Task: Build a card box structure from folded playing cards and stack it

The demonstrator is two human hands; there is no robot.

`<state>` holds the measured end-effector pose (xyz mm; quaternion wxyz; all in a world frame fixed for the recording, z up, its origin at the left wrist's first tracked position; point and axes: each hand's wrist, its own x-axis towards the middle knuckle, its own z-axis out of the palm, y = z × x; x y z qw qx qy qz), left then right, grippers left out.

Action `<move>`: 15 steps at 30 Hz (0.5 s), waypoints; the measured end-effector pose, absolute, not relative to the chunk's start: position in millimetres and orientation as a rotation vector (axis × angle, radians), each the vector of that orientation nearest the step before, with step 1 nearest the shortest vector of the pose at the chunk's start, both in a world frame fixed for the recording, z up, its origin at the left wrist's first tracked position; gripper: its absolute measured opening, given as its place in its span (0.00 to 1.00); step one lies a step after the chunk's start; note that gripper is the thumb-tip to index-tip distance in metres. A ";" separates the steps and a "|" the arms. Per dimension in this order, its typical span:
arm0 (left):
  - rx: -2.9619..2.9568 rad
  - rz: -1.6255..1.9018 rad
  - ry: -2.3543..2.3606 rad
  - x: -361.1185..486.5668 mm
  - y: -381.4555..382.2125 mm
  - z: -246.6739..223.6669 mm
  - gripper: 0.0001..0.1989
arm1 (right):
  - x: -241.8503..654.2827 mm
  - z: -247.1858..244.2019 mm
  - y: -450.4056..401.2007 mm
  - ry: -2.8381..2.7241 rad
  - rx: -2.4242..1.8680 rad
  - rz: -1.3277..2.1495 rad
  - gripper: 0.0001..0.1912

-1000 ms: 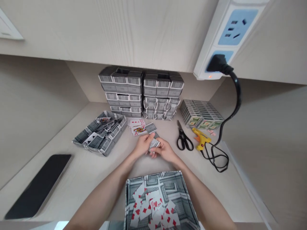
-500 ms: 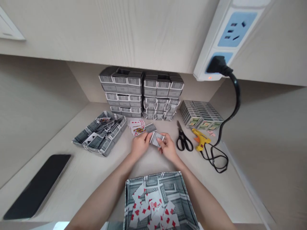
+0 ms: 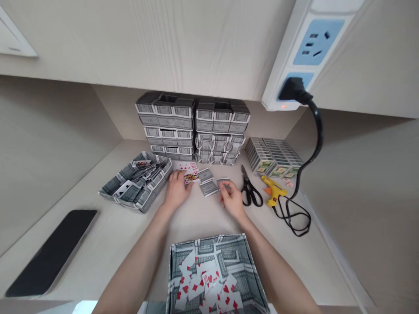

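Cards [image 3: 208,189] lie well inside front table edge [image 3: 330,302].

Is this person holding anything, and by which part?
The right grip seems to hold a face-down card by its near part; the left grip lies at the left edge of the face-up cards, whether holding any cannot be told.
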<state>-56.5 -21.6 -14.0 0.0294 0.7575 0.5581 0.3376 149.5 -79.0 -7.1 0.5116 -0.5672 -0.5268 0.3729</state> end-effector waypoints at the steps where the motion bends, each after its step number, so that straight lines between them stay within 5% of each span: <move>1: 2.340 1.033 1.726 -56.8 -22.0 -14.0 0.22 | 149.1 -7.9 -78.9 -1.279 -1.375 0.894 0.18; 15: 2.097 1.370 1.846 -51.0 -29.0 4.1 0.25 | 146.8 -7.1 -79.1 -1.352 -1.367 0.871 0.13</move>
